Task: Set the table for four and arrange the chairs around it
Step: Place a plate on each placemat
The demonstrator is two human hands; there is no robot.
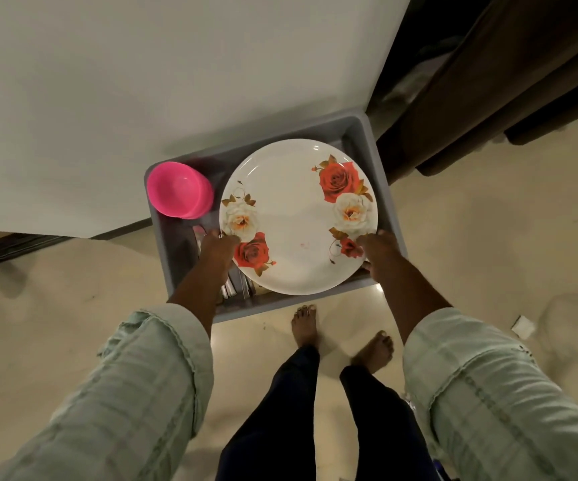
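A white plate point(298, 216) with red and cream roses lies on top of a grey plastic crate point(371, 140) that stands on the floor against the wall. My left hand point(216, 249) grips the plate's left rim and my right hand point(379, 253) grips its right rim. A stack of pink cups point(178, 189) sits in the crate's far left corner. Metal cutlery point(233, 289) shows in the crate under the plate, mostly hidden.
A white wall point(176, 64) rises behind the crate. Dark wooden furniture point(506, 81) stands to the right. My bare feet point(339, 338) are on the glossy beige floor just in front of the crate. A small white scrap point(523, 327) lies on the floor at right.
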